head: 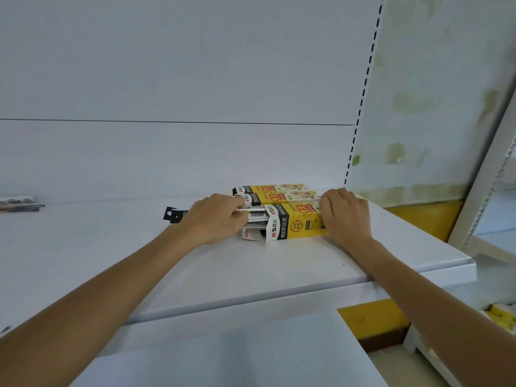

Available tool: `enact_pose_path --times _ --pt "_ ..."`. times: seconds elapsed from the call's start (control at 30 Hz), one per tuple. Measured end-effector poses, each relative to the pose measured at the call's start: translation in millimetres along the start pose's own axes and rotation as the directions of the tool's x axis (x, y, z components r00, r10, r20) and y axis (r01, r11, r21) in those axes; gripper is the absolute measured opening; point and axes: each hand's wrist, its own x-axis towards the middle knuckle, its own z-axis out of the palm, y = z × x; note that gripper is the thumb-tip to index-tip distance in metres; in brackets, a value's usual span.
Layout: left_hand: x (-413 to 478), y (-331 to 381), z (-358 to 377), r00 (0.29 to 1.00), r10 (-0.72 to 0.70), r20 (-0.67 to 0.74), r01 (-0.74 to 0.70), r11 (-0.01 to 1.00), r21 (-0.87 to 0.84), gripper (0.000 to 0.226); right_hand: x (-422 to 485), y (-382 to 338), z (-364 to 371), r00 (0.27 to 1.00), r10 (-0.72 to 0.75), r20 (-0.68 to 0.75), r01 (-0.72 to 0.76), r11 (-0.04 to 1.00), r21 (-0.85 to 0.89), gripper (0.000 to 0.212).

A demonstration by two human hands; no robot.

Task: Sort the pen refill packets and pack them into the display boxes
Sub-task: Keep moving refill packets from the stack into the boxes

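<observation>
my left grip [220, 217] is closed in a pinch, thumb and curled fingers clamped on a slim refill packet [255, 214]. its glossy clear plastic sleeve lies level and pokes into the open left end of the nearest display box [297, 222]. my right grip [344, 216] curls over the opposite, right end of that same box, fingers wrapped on its top edge and holding it. the box is a long, flat-sided card carton, bright yellow with a white and black band near its mouth, lying on its side on the shelf [279, 263]. a loose white flap and a few packet ends spill from the mouth. just behind it, side by side, lie a second display box [279, 197] and a third display box [275, 188], the same yellow card and long shape. behind my left wrist the black hang tab [173, 214] of another packet sticks out. the shelf is smooth and matte white with a rounded front lip. far to the left, well apart, sits a small pile of loose packets [19, 203]. the back panel [195, 79] is plain white, edged on the right by a slotted upright [363, 93].
</observation>
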Motion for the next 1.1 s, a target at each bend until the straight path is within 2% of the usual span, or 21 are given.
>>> enact_pose_path --times 0.27,0.33,0.43,0.5,0.57,0.63,0.7,0.73,0.77,0.8,0.87,0.9,0.97,1.03,1.1 --pt "7.5 1.2 0.4 0.990 -0.137 0.027 0.139 0.978 -0.154 0.019 1.6 0.3 1.4 1.000 0.002 -0.025 -0.003 1.000 -0.009 0.062" --pt "4.0 11.3 1.5 0.990 -0.140 -0.001 0.139 0.984 -0.109 0.019 1.0 0.4 1.4 1.000 0.000 -0.021 0.000 1.000 -0.004 0.059" --pt "-2.9 33.6 16.0 0.995 0.021 -0.101 -0.015 0.998 0.057 0.015 0.8 1.6 1.5 1.000 -0.009 -0.007 0.010 0.999 0.040 0.046" --pt "-5.0 41.9 22.4 0.986 0.128 -0.109 -0.120 0.990 0.077 0.009 0.3 0.5 0.5 1.000 -0.023 -0.011 0.023 0.996 0.084 0.044" --pt "-1.7 35.3 17.5 0.993 0.109 -0.040 -0.112 0.989 -0.095 0.009 0.5 -1.4 -0.6 0.999 -0.026 -0.022 0.028 0.996 0.088 0.041" --pt "-2.0 21.6 9.2 0.995 0.102 -0.005 -0.100 0.963 -0.252 0.025 -0.3 -1.6 -0.1 0.998 -0.056 -0.036 0.058 0.997 0.053 0.039" --pt "-3.5 5.5 0.2 0.976 0.084 -0.200 -0.124 0.972 -0.198 0.038 -0.9 -0.7 0.8 0.997 -0.073 -0.040 0.074 0.997 0.030 0.040" --pt "-6.5 -2.3 -5.8 0.954 0.025 -0.299 -0.081 0.981 -0.176 0.040 -0.7 0.0 1.6 0.997 -0.071 -0.035 0.072 0.997 0.026 0.040" --pt "-10.1 -12.9 -11.3 0.938 -0.071 -0.338 0.009 0.983 -0.182 0.038 0.0 0.7 2.4 0.997 -0.067 -0.031 0.067 0.997 0.022 0.040" --pt "-13.4 -24.6 -15.8 0.930 -0.196 -0.310 0.137 0.970 -0.200 0.033 1.0 1.7 3.4 0.998 -0.060 -0.028 0.061 0.998 0.019 0.043" --pt "-20.7 -45.0 -22.6 0.896 -0.438 -0.080 0.411 0.883 -0.228 0.030 1.7 2.6 4.3 0.998 -0.056 -0.038 0.056 0.998 0.024 0.047" --pt "-25.1 -51.3 -23.6 0.868 -0.494 0.053 0.489 0.832 -0.261 0.031 1.9 3.1 4.8 0.997 -0.062 -0.045 0.063 0.998 0.023 0.050" --pt "-31.2 -53.4 -23.1 0.829 -0.509 0.232 0.559 0.738 -0.378 0.032 1.1 3.2 5.4 0.995 -0.085 -0.045 0.085 0.996 0.004 0.056" --pt "-34.1 -48.8 -21.3 0.814 -0.511 0.278 0.580 0.682 -0.445 0.030 0.8 3.2 6.3 0.995 -0.094 -0.033 0.094 0.996 -0.009 0.058" --pt "-33.5 -41.7 -20.0 0.827 -0.485 0.286 0.563 0.702 -0.437 0.025 0.3 2.6 6.4 0.996 -0.087 -0.029 0.087 0.996 -0.010 0.059"
